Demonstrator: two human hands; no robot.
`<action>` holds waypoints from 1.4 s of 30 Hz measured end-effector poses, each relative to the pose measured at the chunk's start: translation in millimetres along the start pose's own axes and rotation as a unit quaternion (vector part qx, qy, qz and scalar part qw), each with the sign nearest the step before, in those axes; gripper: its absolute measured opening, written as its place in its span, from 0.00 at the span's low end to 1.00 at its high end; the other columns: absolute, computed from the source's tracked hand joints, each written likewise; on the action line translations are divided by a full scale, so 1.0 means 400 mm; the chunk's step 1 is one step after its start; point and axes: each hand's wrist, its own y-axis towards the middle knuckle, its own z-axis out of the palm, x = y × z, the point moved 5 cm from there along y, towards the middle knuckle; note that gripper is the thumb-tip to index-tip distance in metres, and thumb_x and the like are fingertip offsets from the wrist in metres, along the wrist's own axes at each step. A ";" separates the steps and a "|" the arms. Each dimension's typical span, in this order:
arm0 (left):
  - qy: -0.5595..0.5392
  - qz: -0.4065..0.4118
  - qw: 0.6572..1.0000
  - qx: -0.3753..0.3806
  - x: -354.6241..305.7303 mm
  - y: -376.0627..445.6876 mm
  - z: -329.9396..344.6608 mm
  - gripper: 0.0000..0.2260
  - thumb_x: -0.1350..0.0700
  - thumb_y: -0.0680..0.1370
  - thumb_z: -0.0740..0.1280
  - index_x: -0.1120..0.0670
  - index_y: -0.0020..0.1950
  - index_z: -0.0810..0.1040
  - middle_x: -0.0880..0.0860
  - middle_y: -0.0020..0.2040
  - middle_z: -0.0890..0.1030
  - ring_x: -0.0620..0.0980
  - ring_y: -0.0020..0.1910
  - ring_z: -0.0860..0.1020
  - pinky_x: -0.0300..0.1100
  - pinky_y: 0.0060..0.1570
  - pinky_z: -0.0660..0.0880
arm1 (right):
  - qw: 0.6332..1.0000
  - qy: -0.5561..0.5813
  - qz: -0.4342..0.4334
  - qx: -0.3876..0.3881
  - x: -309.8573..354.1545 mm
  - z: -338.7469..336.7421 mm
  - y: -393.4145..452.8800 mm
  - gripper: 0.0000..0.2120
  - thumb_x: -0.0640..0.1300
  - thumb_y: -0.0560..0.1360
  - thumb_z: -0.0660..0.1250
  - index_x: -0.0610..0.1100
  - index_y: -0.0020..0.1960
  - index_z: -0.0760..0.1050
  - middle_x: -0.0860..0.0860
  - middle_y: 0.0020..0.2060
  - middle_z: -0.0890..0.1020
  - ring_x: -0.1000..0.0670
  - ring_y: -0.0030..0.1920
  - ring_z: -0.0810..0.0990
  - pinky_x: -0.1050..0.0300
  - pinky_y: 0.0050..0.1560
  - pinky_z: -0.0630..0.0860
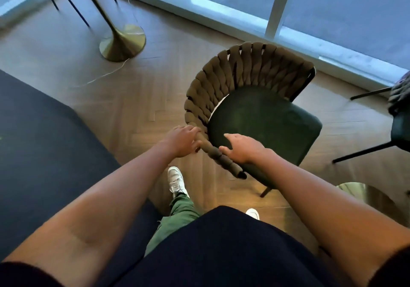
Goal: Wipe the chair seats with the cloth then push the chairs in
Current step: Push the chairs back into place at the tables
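Fingers of your left hand [182, 140] curl round the chair [261, 118] armrest (woven); right hand [240, 148] lies relaxed beside it.

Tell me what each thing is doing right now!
Chair: standing on the floor, seat bare, no cloth on it.
Left hand: gripping the chair's woven back rail.
Right hand: resting on the rail near its end, fingers reaching over the seat.
Second chair: at the right edge, mostly cut off.
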 end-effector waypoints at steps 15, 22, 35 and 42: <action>0.160 0.243 0.949 0.120 0.269 0.529 -0.199 0.22 0.44 0.84 0.60 0.51 0.77 0.67 0.54 0.70 0.75 0.55 0.68 0.75 0.49 0.64 0.77 | 0.954 0.220 0.198 -0.048 0.113 -0.078 0.331 0.34 0.65 0.82 0.55 0.50 0.82 0.55 0.50 0.80 0.63 0.46 0.78 0.64 0.45 0.75 0.66; 0.199 0.306 0.921 0.139 0.199 0.701 -0.239 0.22 0.46 0.85 0.60 0.53 0.77 0.68 0.54 0.70 0.75 0.54 0.68 0.75 0.49 0.66 0.76 | 0.939 0.264 0.216 -0.051 0.056 -0.143 0.430 0.33 0.64 0.83 0.54 0.48 0.82 0.55 0.48 0.80 0.62 0.44 0.78 0.63 0.44 0.75 0.65; 0.308 0.479 0.797 0.199 0.124 0.993 -0.238 0.22 0.50 0.85 0.60 0.50 0.79 0.65 0.54 0.76 0.70 0.56 0.75 0.69 0.53 0.71 0.70 | 0.829 0.414 0.367 -0.083 0.009 -0.206 0.552 0.32 0.62 0.83 0.54 0.49 0.82 0.55 0.49 0.80 0.61 0.45 0.79 0.60 0.44 0.75 0.62; 0.397 0.602 0.661 0.208 0.118 1.136 -0.232 0.20 0.45 0.84 0.59 0.48 0.75 0.70 0.54 0.67 0.76 0.56 0.65 0.76 0.55 0.62 0.77 | 0.719 0.503 0.464 -0.122 0.079 -0.240 0.718 0.32 0.63 0.82 0.56 0.47 0.81 0.60 0.47 0.79 0.64 0.43 0.77 0.65 0.46 0.73 0.65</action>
